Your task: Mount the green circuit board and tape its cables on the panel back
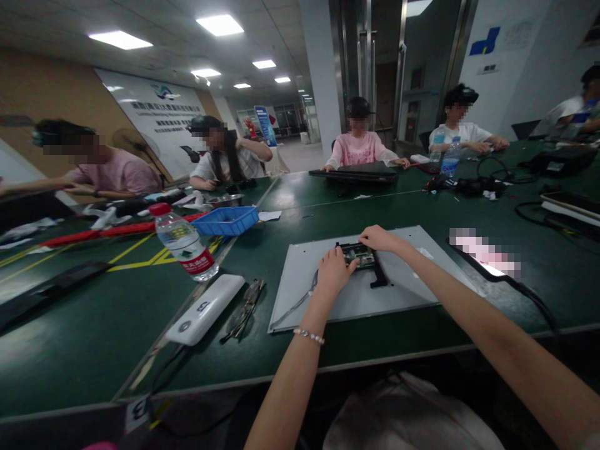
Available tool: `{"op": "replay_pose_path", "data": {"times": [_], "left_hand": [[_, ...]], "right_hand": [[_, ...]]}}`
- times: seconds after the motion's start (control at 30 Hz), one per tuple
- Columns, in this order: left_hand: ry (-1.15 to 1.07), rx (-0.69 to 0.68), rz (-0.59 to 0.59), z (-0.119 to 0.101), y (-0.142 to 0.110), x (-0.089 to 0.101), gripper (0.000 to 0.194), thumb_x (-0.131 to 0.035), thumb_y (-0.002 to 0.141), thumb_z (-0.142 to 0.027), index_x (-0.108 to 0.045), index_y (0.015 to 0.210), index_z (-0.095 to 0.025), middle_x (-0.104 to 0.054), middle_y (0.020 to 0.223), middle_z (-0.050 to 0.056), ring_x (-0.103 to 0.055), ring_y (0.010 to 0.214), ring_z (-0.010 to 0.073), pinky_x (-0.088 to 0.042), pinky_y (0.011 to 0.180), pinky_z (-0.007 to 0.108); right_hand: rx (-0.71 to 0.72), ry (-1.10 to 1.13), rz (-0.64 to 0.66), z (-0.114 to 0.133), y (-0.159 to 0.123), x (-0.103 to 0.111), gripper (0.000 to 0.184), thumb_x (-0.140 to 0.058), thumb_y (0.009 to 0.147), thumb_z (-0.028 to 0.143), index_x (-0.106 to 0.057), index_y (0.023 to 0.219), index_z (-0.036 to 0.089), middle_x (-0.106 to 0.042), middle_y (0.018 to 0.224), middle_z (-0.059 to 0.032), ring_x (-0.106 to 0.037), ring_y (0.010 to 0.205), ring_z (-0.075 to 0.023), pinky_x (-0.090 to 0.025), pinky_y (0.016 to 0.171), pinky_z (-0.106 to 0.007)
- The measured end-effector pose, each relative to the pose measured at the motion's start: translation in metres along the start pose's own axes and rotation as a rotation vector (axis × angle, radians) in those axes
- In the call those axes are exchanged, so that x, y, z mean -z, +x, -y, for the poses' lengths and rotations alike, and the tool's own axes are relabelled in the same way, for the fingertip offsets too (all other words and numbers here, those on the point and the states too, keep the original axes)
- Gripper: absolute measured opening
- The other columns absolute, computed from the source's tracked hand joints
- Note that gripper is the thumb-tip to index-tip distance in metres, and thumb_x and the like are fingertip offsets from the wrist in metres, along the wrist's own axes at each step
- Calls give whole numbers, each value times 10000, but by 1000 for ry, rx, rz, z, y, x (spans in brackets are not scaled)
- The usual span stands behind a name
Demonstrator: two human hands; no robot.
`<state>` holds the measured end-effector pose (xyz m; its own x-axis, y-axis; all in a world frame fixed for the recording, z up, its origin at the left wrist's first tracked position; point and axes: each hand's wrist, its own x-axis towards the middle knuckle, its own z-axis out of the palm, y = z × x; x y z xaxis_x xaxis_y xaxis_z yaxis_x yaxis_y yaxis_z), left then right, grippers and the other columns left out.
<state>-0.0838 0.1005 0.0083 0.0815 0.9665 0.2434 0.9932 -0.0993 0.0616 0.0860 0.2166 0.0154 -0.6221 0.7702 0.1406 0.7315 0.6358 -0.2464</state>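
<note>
A flat grey panel (403, 294) lies on the green table in front of me. On it rests a green circuit board (363, 256) set in a black plastic frame (380, 275), whose arm reaches toward me. My left hand (334, 273) grips the frame's left side, with the thumb over the board's near edge. At the far right corner, my right hand (376, 239) has its fingers curled and pinched on the frame; its fingertips are partly hidden. A grey cable (300, 303) trails across the panel beside my left wrist.
Left of the panel lie folded glasses (244, 310), a white power bank (206, 309) and a red-capped water bottle (185, 244). A blue tray (227, 220) stands beyond them. A phone (485, 256) with a cable lies to the right. Several people sit around the table.
</note>
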Motion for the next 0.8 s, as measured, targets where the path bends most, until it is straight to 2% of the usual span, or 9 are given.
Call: {"op": "replay_pose_path", "data": {"times": [0.23, 0.53, 0.7, 0.8], "left_hand": [[-12, -8, 11, 1, 1, 1, 559, -462, 923, -520, -470, 1275, -86, -573, 1224, 185, -563, 1131, 281, -427, 928, 347], [-7, -13, 24, -1, 1, 0, 568, -431, 937, -507, -467, 1289, -63, -563, 1273, 202, -557, 1151, 296, -419, 950, 368], [-1, -4, 22, -1, 1, -2, 552, -419, 942, -500, -472, 1294, -78, -532, 1327, 202, -537, 1186, 296, -427, 948, 368], [3, 3, 10, -1, 0, -2, 576, -421, 938, -505, -454, 1319, -75, -509, 1352, 204, -531, 1194, 301, -431, 952, 375]], "right_hand": [[-33, 139, -50, -17, 13, -10, 222, -580, 835, 216, -783, 906, 161, -761, 907, -63, -680, 841, -181, -448, 729, -200], [2, 160, -187, -21, 6, -27, 186, -618, 819, 201, -779, 911, 187, -755, 954, -54, -674, 921, -188, -457, 845, -239], [-20, 162, -202, -15, 2, -26, 201, -604, 822, 196, -779, 920, 183, -753, 958, -65, -674, 923, -198, -461, 848, -250], [-37, 170, -208, -12, -1, -17, 215, -585, 830, 191, -778, 924, 183, -751, 970, -67, -673, 938, -198, -462, 856, -250]]}}
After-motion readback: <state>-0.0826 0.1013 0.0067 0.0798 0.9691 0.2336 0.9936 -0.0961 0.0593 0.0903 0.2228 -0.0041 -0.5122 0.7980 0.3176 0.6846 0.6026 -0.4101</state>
